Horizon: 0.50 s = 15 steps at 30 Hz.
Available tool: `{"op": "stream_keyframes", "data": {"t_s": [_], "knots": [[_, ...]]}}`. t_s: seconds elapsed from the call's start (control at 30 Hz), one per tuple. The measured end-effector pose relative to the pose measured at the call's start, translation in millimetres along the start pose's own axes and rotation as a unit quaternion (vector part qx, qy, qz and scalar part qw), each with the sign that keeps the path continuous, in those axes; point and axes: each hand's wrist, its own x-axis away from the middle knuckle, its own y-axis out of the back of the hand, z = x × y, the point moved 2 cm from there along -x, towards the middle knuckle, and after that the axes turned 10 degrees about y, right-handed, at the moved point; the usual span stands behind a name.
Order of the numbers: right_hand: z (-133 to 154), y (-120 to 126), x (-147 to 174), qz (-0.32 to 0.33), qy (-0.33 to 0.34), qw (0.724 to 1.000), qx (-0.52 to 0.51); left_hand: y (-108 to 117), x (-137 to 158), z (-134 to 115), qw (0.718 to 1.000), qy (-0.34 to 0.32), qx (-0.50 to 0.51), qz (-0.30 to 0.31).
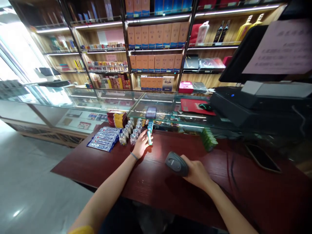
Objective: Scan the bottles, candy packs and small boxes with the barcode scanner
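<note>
My right hand (197,171) is wrapped round a dark grey barcode scanner (175,163), held over the dark red wooden table (156,182) with its head toward the left. Farther forward, my left hand (141,144) has its fingers closed on a small white and green pack (149,137) near the tabletop. A pool of light falls beside that pack. Just behind it are blue and white small packs (150,126) in a row. Small clear jars (125,133) stand in two rows to the left of my left hand.
Blue and silver sachets (104,138) lie at left, near red and yellow packs (117,119). Green packs (209,139) and a phone (263,157) lie to the right. Beyond are a glass counter (136,104), a red mat (192,105) with a mouse, and a monitor (246,55).
</note>
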Motion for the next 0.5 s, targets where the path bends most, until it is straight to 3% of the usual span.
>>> {"op": "stream_keyframes", "data": {"t_s": [0.17,0.27,0.4,0.5], "knots": [[-0.9,1.0,0.1,-0.013,-0.003,1.000,-0.020,2.2,-2.8,2.7,1.000,-0.019,-0.008,-0.009],[-3.5,1.6,0.3,-0.026,-0.014,0.999,-0.027,3.1,-3.4,4.1,0.994,-0.067,-0.063,-0.062],[-7.3,2.8,1.8,-0.040,-0.018,0.998,-0.037,2.3,-2.5,2.1,0.945,-0.184,-0.213,-0.165],[-8.9,4.4,2.6,-0.044,-0.023,0.998,-0.043,0.0,-4.5,1.4,0.911,-0.230,-0.279,-0.199]]}}
